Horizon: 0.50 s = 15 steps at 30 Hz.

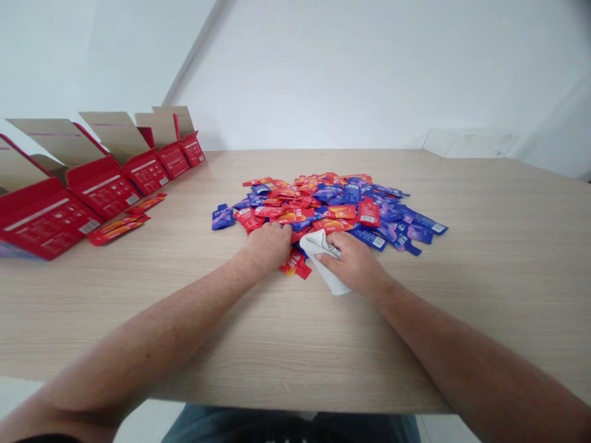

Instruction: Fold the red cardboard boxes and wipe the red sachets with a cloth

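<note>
White crumpled sheet point(323, 258) bunched inside the narrowly closed right hand point(349, 264), pinned against the pale wood counter point(138, 307) — left hand point(268, 246) curled palm-down on red foil sachets point(248, 219), grip unclear, its weight pressing them flat — heaped red and blue foil sachets point(330, 206) just ahead of both hands.

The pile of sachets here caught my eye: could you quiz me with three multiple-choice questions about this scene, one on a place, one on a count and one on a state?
1. Where is the crumpled white piece?
A) In the right hand
B) Inside a carton
C) Under the table

2. How many red cartons stand at the left of the table?
A) Three
B) Five
C) Eight

3. How do the cartons' lids stand?
A) Shut flat
B) Raised open
C) Taken off

Answers:
1. A: the fingers lie on it, beside the pile of sachets.
2. B: five stand in a row.
3. B: each lid stands up, showing its tan inside.
</note>
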Tool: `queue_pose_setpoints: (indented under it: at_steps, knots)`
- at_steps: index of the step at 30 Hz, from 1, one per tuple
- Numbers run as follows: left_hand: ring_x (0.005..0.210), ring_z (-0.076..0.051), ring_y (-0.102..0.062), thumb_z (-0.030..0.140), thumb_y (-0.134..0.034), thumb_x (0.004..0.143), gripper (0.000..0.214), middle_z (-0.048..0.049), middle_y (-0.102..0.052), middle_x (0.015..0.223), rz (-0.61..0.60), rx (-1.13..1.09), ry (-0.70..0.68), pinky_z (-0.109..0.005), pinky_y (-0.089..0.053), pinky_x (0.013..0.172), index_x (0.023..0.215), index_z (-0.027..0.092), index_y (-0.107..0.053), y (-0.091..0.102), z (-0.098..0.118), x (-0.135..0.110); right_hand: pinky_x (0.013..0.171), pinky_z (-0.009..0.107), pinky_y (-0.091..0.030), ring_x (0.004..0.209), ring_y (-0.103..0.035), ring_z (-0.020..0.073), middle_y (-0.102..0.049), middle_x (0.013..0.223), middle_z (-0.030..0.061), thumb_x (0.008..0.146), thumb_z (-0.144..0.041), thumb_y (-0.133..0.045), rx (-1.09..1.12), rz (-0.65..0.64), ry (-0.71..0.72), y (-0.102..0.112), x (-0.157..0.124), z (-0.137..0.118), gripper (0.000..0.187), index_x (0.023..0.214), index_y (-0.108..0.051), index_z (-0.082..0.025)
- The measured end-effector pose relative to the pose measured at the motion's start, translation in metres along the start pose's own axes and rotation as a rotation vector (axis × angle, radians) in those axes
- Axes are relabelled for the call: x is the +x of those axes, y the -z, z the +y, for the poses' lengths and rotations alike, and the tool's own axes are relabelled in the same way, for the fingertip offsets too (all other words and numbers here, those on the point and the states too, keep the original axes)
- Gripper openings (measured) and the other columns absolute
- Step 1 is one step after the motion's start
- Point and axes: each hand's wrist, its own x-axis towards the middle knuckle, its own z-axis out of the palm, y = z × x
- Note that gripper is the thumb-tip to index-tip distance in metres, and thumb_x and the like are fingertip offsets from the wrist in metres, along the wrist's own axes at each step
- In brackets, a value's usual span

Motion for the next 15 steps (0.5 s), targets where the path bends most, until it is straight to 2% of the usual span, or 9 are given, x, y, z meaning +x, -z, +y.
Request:
queue_pose_setpoints:
  at_steps: [2, 4, 9, 15]
  knots:
    - [0.110, -0.040, -0.078, 0.021, -0.044, 0.105, 0.036, -0.0249, -0.078, 0.115, -0.006, 0.004, -0.002, -0.047, -0.062, 0.088, 0.130, 0.010, -0.068, 0.001, -0.003, 0.000, 0.083, 0.034, -0.047, 0.097, -0.067, 0.0257, -0.073, 0.102, 0.0057, 0.096, -0.028, -0.078, -0.005, -0.007, -0.004, 0.000, 0.000, 0.000, 0.014, 0.100, -0.066, -0.023]
    - [0.104, -0.040, -0.080, 0.018, -0.042, 0.105, 0.038, -0.0236, -0.079, 0.107, -0.008, 0.006, -0.003, -0.047, -0.062, 0.085, 0.133, 0.011, -0.066, 0.002, -0.006, -0.001, 0.084, 0.035, -0.046, 0.098, -0.067, 0.0257, -0.073, 0.103, 0.0059, 0.097, -0.028, -0.078, -0.006, -0.016, -0.007, 0.000, 0.000, 0.001, 0.014, 0.101, -0.066, -0.022]
    - [0.102, -0.042, -0.080, 0.020, -0.037, 0.108, 0.039, -0.0224, -0.079, 0.103, 0.020, 0.010, -0.019, -0.049, -0.061, 0.081, 0.139, 0.014, -0.060, 0.003, -0.012, -0.005, 0.087, 0.035, -0.047, 0.101, -0.067, 0.0258, -0.074, 0.106, 0.0064, 0.097, -0.027, -0.078, 0.002, -0.035, -0.014, 0.001, -0.001, 0.000, 0.015, 0.104, -0.067, -0.022]
    - [0.098, -0.038, -0.080, 0.024, -0.042, 0.108, 0.034, -0.0190, -0.080, 0.100, 0.017, 0.014, -0.033, -0.043, -0.058, 0.082, 0.136, 0.019, -0.062, 0.005, -0.033, -0.010, 0.089, 0.036, -0.047, 0.103, -0.067, 0.0262, -0.074, 0.110, 0.0072, 0.097, -0.029, -0.077, 0.037, -0.048, -0.035, 0.001, -0.002, -0.002, 0.015, 0.105, -0.068, -0.022]
